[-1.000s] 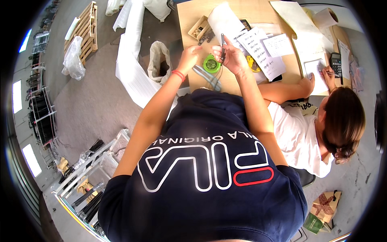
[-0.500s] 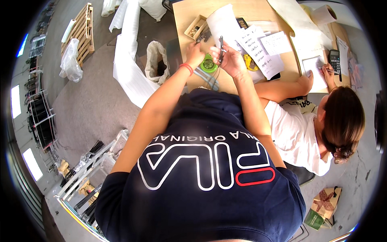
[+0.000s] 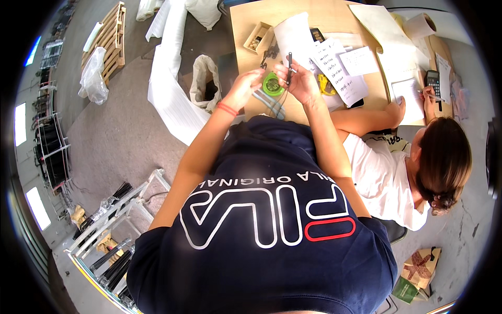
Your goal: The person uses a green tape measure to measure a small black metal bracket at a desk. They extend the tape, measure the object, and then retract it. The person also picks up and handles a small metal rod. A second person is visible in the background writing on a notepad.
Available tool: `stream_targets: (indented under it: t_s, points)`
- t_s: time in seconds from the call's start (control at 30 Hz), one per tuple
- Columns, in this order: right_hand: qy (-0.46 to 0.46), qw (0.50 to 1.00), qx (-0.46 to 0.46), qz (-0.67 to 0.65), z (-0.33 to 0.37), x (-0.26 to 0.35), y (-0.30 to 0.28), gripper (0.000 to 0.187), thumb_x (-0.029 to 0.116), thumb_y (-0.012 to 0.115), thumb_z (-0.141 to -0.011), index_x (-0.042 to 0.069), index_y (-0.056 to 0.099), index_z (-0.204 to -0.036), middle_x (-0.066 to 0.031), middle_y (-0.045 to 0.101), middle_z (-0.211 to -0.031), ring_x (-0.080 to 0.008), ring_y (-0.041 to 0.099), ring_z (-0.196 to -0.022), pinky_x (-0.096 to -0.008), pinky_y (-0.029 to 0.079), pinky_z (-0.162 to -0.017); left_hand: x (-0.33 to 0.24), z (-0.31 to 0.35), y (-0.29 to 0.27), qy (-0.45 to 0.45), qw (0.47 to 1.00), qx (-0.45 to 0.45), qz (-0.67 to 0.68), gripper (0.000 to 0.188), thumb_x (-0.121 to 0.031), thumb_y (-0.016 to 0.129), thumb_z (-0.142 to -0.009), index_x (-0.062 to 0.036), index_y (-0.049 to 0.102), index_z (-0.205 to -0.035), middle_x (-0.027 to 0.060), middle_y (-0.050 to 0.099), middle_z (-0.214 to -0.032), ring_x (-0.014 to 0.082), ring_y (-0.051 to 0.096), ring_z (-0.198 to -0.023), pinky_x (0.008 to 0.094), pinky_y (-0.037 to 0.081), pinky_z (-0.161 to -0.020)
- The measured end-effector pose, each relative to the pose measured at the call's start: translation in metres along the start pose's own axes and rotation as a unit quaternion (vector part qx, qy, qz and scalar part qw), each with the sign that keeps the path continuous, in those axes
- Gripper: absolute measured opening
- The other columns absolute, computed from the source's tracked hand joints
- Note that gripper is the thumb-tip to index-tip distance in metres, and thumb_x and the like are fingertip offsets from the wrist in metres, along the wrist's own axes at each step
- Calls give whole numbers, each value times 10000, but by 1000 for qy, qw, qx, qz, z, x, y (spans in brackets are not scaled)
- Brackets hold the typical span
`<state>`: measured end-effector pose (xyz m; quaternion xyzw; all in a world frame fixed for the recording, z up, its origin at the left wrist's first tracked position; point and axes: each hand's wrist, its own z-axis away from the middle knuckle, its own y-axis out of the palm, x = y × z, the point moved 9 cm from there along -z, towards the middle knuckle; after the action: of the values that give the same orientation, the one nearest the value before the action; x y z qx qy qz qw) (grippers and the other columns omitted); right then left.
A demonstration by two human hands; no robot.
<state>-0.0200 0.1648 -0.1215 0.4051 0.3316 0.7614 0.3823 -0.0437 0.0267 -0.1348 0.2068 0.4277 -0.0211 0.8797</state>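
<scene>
My right hand (image 3: 303, 87), palm turned up, holds a slim black pen-like piece (image 3: 289, 64) upright between thumb and fingers. My left hand (image 3: 243, 90), with red bands at its wrist, hovers over the table's near left part. Its fingers are drawn together; whatever they hold is too small to make out. Between the hands sits a round green dish (image 3: 272, 84), its contents unclear. Several small dark parts (image 3: 271, 53) lie beyond it, beside a small open box (image 3: 257, 37) with little pieces inside.
Papers (image 3: 334, 65), a yellow item (image 3: 325, 85) and a dark device (image 3: 317, 35) cover the wooden table's middle (image 3: 246, 15). At right, a co-worker (image 3: 402, 167) writes near a calculator (image 3: 433, 81). A white sack (image 3: 204, 83) stands left of the table.
My left hand has drawn back from the small dark parts toward me and slightly left. My right hand keeps the black piece almost in place.
</scene>
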Motion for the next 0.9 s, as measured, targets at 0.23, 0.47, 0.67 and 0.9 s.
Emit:
stream_targets:
  t_s: [0.23,0.47,0.67,0.9]
  points:
    - [58,996,-68,15,-3,-28,-19,246,141,368,-863,26,445,-1066,-191,588,-949,-242,587,-830,-341,482,-716,-10,59,11,44,978,111,169,373,-117,408,-872,69,405,-1196,139,407,-1279,197,346,-1216,352,263,-1024]
    - [184,979,73,53,19,-68,37,320,165,433,-802,6,516,-1066,-130,601,-998,-208,581,-894,-309,457,-782,-40,109,48,47,952,182,241,437,-180,360,-894,73,336,-1250,131,379,-1300,194,342,-1214,334,249,-1031]
    - [20,994,100,-45,43,-33,83,342,172,474,-854,-23,452,-1134,-164,562,-1085,-240,543,-1007,-363,432,-875,-43,130,54,64,955,196,214,441,-178,364,-888,77,337,-1248,127,376,-1303,204,338,-1221,338,231,-1038]
    - [-32,997,62,37,48,-22,75,257,48,454,-849,-26,484,-1093,-172,604,-954,-224,608,-829,-323,497,-756,-31,121,28,63,991,111,45,283,-94,425,-844,12,489,-1098,91,501,-1159,176,459,-1110,303,339,-946]
